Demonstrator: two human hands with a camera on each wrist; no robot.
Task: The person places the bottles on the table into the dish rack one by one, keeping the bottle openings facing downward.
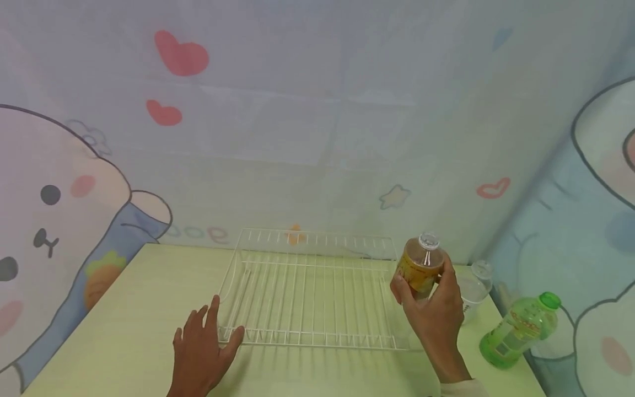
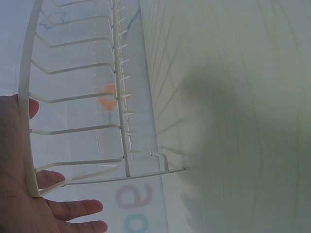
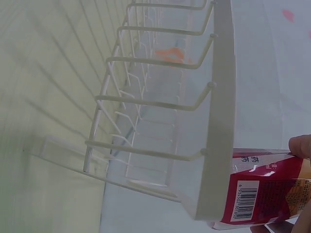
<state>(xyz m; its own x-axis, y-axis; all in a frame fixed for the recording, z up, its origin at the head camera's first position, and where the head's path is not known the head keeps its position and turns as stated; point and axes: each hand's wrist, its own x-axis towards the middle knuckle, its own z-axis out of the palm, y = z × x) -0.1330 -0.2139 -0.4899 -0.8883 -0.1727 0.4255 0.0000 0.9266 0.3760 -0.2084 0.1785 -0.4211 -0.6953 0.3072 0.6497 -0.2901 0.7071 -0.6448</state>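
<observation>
- The right hand [image 1: 436, 314] grasps the yellow-labelled bottle [image 1: 419, 270] round its body, cap uppermost, just beside the right end of the wire rack [image 1: 313, 298]; its base is hidden in the head view.
- The left hand [image 1: 200, 347] is released, fingers spread, at the rack's front left corner; whether it touches the wire I cannot tell.
- The rack lies toward the far edge of the worktop [image 1: 124, 325].
- To handle the bottle well, move it slowly, base clear of the end wires, left hand ready to steady the frame.
- Mind the green bottle [image 1: 521, 331] near the worktop's right edge.
</observation>
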